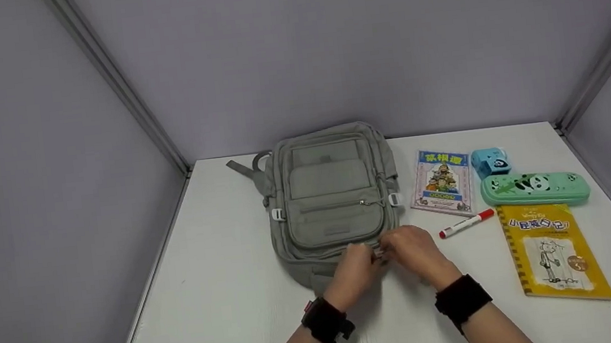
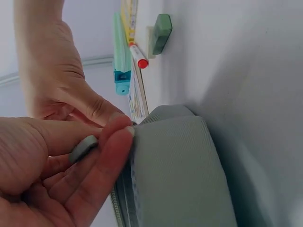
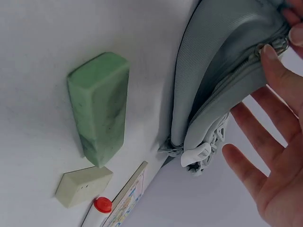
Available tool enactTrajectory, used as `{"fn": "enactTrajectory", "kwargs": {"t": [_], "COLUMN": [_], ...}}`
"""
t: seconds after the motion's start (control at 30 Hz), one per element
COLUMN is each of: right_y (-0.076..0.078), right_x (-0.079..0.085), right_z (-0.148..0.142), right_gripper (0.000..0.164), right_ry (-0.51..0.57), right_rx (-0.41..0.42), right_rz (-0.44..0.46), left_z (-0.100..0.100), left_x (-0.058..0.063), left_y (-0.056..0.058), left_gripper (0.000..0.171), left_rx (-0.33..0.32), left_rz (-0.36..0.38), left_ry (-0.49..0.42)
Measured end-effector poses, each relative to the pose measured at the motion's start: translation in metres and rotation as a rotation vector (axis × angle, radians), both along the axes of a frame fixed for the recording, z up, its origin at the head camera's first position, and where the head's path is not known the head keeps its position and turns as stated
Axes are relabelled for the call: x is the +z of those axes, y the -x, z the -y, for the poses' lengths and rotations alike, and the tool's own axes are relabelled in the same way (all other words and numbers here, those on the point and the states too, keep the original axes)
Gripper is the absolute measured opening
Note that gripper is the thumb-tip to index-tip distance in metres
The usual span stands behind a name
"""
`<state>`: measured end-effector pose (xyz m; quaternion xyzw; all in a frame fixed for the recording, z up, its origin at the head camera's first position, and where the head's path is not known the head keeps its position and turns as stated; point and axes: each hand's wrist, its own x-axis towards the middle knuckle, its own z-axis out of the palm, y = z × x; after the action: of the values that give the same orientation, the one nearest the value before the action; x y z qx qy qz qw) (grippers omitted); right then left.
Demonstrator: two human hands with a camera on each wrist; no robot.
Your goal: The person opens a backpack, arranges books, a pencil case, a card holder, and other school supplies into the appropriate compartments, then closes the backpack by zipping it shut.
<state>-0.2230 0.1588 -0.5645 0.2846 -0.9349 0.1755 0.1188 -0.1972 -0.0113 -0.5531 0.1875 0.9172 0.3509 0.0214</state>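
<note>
A grey-green backpack (image 1: 331,177) lies front side up on the white table, its bottom end toward me. My left hand (image 1: 355,274) pinches the bag's fabric edge beside a zipper at the lower right corner. A small grey tab (image 2: 84,149) pokes out between its fingers in the left wrist view. Close beside it, my right hand (image 1: 417,253) pinches the zipper (image 3: 258,53) near its metal slider, thumb on top. The other right fingers spread outward in the right wrist view. What lies under the fingertips is partly hidden.
To the right lie a pink comic book (image 1: 443,182), blue sharpener (image 1: 490,161), green panda pencil case (image 1: 534,190), red-capped marker (image 1: 466,223) and yellow book (image 1: 555,253). A green block (image 3: 100,106) and a beige block (image 3: 84,185) sit near the right hand.
</note>
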Motion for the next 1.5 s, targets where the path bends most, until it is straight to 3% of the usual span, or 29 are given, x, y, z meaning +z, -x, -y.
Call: {"fn": "enactTrajectory", "kwargs": {"t": [0.17,0.33,0.43,0.53,0.67,0.87,1.0,1.13,1.3,1.5], "right_y": [0.003,0.003,0.003,0.001,-0.001,-0.003,-0.003,-0.003,-0.007,-0.012], "right_x": [-0.001,-0.006,-0.007,-0.008,-0.009,-0.008,-0.007,-0.005,0.003,0.007], "right_z": [-0.004,-0.009,-0.012,-0.015,-0.019,-0.024,-0.026,-0.026,-0.017,0.014], "right_gripper": [0.016,0.015,0.014,0.012,0.012,0.012,0.013,0.015,0.013,0.033], "right_ry": [0.006,0.007,0.012,0.02,0.007,0.006,0.017,0.009,0.0,0.004], "right_rx": [0.008,0.017,0.012,0.017,0.027,-0.013,-0.041,-0.025,0.053,0.164], "right_rz": [0.019,0.023,0.013,0.006,0.012,0.04,0.046,0.031,0.048,0.067], "left_z": [0.01,0.027,0.041,0.056,0.078,0.109,0.124,0.127,0.125,0.12], "left_x": [0.003,0.001,-0.001,0.0,0.0,-0.002,-0.008,-0.013,-0.014,-0.013], "left_y": [-0.003,-0.009,-0.011,-0.013,-0.016,-0.013,-0.013,-0.013,-0.013,-0.012], "left_gripper": [0.046,0.025,0.012,0.009,0.008,0.002,0.004,0.005,0.008,0.007], "left_rx": [-0.031,-0.016,0.0,0.008,0.048,0.154,0.199,0.173,0.147,0.12], "left_rz": [-0.029,-0.082,-0.074,-0.034,0.007,-0.051,-0.046,-0.045,-0.015,0.021], "left_ry": [0.034,0.039,0.031,0.025,0.036,0.087,0.079,0.05,0.059,0.059]}}
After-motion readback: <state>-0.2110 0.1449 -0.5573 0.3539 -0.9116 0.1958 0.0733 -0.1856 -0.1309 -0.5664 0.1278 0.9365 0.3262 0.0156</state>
